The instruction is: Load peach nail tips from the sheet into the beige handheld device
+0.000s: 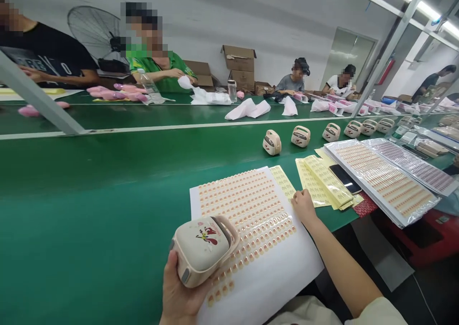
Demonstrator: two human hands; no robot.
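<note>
A small beige lunch-box-shaped case with a cartoon print on its lid is held in the left hand, low in the view and just above the near edge of a white sticker sheet. The fingers of that hand are clamped around the case from below, the thumb lying against its near left corner. The sheet lies on the green desk and is covered with rows of small orange stickers.

The right hand rests at the far right edge of the sticker sheet, its fingers curled together on the paper; whether a sticker is pinched between them cannot be told. Just beside that hand, yellow backing strips are spread on the desk, and a dark phone lies just beyond them. Further right, bagged sticker sheets are stacked.

A row of similar beige cases is lined up along the desk, well apart from the hands. On the far side, other people are seated at work among white bags, pink items and cardboard boxes.
</note>
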